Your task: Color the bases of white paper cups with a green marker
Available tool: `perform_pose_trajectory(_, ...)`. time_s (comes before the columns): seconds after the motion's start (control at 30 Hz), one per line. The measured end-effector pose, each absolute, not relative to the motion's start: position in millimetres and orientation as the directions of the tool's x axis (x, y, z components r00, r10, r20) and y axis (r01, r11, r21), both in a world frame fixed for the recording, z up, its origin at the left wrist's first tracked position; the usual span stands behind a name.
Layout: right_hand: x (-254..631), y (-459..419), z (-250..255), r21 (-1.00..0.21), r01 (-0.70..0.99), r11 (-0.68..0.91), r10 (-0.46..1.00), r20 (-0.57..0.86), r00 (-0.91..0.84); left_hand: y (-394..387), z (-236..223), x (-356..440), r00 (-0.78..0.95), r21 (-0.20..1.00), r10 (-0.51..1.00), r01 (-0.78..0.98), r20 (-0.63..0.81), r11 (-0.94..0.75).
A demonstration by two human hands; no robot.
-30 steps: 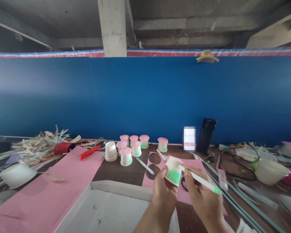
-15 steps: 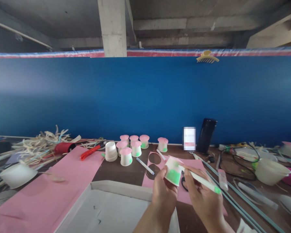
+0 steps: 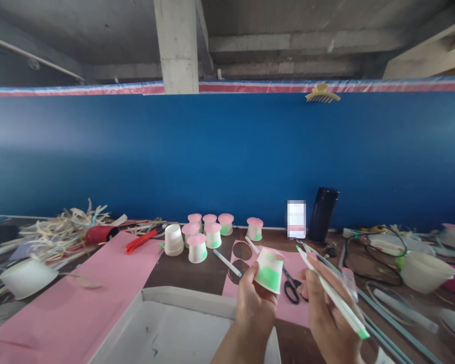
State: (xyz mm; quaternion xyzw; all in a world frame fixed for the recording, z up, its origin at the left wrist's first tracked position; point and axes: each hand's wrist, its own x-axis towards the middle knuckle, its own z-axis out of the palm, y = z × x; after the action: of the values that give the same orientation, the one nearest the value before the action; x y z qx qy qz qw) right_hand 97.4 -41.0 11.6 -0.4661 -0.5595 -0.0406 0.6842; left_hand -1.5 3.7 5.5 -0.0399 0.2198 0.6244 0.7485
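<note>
A small white paper cup (image 3: 269, 273) with green patches on its side is in my left hand (image 3: 256, 303), whose fingers wrap round its lower left. My right hand (image 3: 328, 313) grips a white marker (image 3: 335, 296) with a green tip, held apart from the cup, the tip pointing up and left. Black-handled scissors (image 3: 291, 290) lie between my hands on pink paper (image 3: 296, 308) with round holes cut in it. A second white marker (image 3: 227, 263) rests left of the cup. Several upside-down cups with pink discs on top (image 3: 197, 247) stand behind.
A white box tray (image 3: 170, 293) stands in front of me. To the left are pink paper (image 3: 79, 293), a red-handled tool (image 3: 141, 241), stacked white cups (image 3: 173, 240) and a heap of pale strips (image 3: 76, 222). A phone (image 3: 296, 220), a black bottle (image 3: 323, 215) and a plastic tub (image 3: 426, 271) stand rightward.
My right hand has drawn the marker away from the cup, to the right and down. More of the scissors shows now. My left hand holds the cup in nearly the same place.
</note>
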Motion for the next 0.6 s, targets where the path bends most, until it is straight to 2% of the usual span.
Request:
perform_pose_trajectory(0.13, 96.5, -33.8, 11.6, -0.777, 0.417, 0.471, 0.59, 0.629, 0.506, 4.2, 5.4, -4.7, 0.1, 0.219, 0.918, -0.956, -0.383, 0.196)
perform_pose_trajectory(0.27, 101.9, -22.7, 3.7, -0.933, 0.151, 0.326, 0.775, 0.355, 0.522, 5.0, 1.7, -7.9, 0.115, 0.227, 0.956, -0.957, -0.271, 0.18)
perform_pose_trajectory(0.43, 97.3, -16.4, 3.2, -0.961, -0.165, 0.222, 0.92, 0.151, 0.361, 5.6, -0.9, -10.2, 0.118, 0.171, 0.967, -0.972, -0.224, 0.158)
perform_pose_trajectory(0.6, 87.2, -14.2, 1.4, -0.93, -0.342, 0.139, 0.978, 0.074, 0.195, 4.8, -1.5, -11.3, 0.156, 0.173, 0.971, -0.967, -0.181, 0.188)
